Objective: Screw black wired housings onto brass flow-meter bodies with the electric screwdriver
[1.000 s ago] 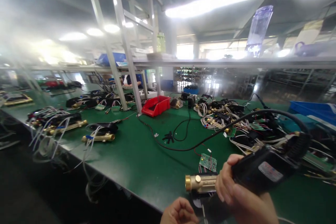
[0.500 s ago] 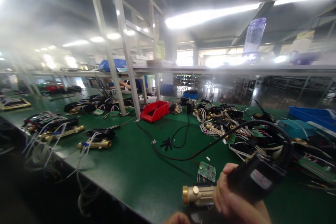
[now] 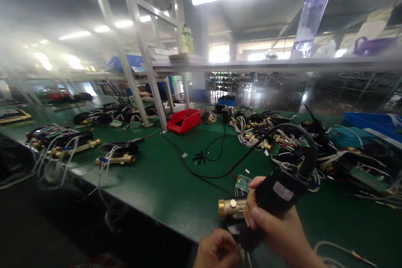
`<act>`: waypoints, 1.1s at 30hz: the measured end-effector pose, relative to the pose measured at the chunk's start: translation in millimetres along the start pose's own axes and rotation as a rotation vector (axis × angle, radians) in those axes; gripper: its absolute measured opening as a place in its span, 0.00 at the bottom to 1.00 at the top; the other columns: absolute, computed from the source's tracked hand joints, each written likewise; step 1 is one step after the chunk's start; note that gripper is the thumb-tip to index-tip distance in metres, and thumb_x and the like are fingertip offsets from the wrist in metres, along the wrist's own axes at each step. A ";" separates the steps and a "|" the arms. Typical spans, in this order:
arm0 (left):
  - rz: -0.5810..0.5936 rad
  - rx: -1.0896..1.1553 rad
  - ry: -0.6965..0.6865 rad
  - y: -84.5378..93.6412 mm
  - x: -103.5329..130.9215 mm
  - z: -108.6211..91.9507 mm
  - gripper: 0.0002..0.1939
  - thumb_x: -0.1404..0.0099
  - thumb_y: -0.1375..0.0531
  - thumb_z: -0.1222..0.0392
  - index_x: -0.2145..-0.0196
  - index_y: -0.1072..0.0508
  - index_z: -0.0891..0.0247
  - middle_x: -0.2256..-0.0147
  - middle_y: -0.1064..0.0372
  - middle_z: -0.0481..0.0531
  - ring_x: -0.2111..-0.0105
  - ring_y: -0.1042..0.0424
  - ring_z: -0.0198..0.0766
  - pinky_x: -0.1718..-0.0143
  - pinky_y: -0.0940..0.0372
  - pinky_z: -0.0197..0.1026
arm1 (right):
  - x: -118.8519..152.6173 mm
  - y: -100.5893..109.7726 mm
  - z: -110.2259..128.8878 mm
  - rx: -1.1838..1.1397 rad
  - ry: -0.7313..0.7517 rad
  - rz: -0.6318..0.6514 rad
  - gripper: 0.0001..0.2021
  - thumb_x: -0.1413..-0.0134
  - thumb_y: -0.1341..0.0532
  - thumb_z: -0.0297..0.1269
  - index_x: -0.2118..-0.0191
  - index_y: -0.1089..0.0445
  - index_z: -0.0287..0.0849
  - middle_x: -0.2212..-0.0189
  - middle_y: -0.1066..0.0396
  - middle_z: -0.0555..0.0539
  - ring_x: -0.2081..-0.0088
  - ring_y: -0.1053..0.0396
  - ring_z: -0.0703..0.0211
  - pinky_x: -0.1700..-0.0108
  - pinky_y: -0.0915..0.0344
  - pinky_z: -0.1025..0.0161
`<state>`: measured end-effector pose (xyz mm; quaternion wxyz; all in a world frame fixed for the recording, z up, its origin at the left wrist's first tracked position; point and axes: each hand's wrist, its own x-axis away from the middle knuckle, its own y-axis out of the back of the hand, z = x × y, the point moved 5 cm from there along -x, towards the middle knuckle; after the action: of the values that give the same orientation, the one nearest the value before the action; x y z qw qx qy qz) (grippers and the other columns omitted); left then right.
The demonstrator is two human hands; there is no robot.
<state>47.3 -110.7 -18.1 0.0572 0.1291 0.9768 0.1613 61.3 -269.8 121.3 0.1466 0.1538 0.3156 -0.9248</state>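
My right hand (image 3: pixel 273 226) is wrapped round a black corded electric screwdriver (image 3: pixel 278 188), which tilts with its cable end up to the right and its lower end down to the left. Beside and partly behind those fingers lies a brass pipe fitting (image 3: pixel 230 208) on the black unit at the table's edge. A small green circuit board (image 3: pixel 243 182) with thin wires sits just behind it. Close to the tool's lower end, my left hand (image 3: pixel 216 248) is closed with curled fingers. What it pinches, if anything, is hidden, and so is the tool's tip.
The screwdriver's black cable (image 3: pixel 204 176) loops across the green table (image 3: pixel 150 184). A red bin (image 3: pixel 184 121) stands by the shelf post. Wired brass assemblies (image 3: pixel 117 157) lie left, and a tangled heap (image 3: pixel 260 134) lies right. A blue tray (image 3: pixel 370 123) is at far right.
The screwdriver and my right hand have shifted left and up in the picture. My left hand has come further into view, nearer the tool's lower end. The camera's view has tilted down a little.
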 end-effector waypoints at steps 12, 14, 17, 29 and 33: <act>-0.146 -0.298 -0.295 -15.4 -0.8 -24.4 0.20 0.43 0.46 0.75 0.54 0.35 0.60 0.61 0.33 0.51 0.62 0.32 0.38 0.60 0.34 0.42 | -27.0 -12.0 6.8 0.354 0.050 0.011 0.16 0.54 0.35 0.30 0.58 0.36 0.42 0.77 0.36 0.54 0.78 0.41 0.68 0.77 0.40 0.68; -0.146 -0.333 -0.294 -15.6 -1.3 -24.7 0.20 0.43 0.47 0.75 0.54 0.36 0.60 0.62 0.34 0.51 0.63 0.32 0.38 0.60 0.35 0.42 | -26.7 -10.8 3.6 0.358 0.047 0.015 0.16 0.54 0.35 0.31 0.58 0.36 0.42 0.76 0.37 0.54 0.78 0.41 0.68 0.77 0.40 0.68; -0.130 -0.370 -0.284 -16.5 -2.8 -24.7 0.19 0.43 0.47 0.76 0.55 0.36 0.61 0.63 0.35 0.51 0.63 0.33 0.38 0.61 0.35 0.42 | -26.0 -9.9 0.3 0.353 0.024 0.033 0.15 0.54 0.35 0.31 0.58 0.36 0.42 0.76 0.37 0.54 0.78 0.41 0.67 0.77 0.41 0.68; -0.138 -0.535 -0.627 -11.3 2.1 -20.7 0.19 0.36 0.49 0.74 0.48 0.37 0.64 0.61 0.29 0.55 0.63 0.31 0.38 0.61 0.32 0.39 | -21.4 -8.6 -9.7 0.426 -0.047 0.055 0.06 0.51 0.37 0.33 0.68 0.37 0.42 0.76 0.37 0.51 0.74 0.39 0.63 0.73 0.40 0.64; -0.039 -0.578 -0.755 -10.3 3.5 -10.9 0.21 0.35 0.53 0.74 0.44 0.40 0.68 0.56 0.29 0.61 0.58 0.30 0.41 0.56 0.32 0.44 | -22.8 -3.6 -10.7 0.457 -0.030 0.050 0.06 0.52 0.37 0.31 0.69 0.37 0.43 0.76 0.36 0.50 0.75 0.38 0.62 0.73 0.39 0.64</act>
<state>39.9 -122.4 -11.5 0.4449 0.1391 0.8050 0.3670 82.8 -256.4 123.7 0.1355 0.1770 0.0919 -0.9705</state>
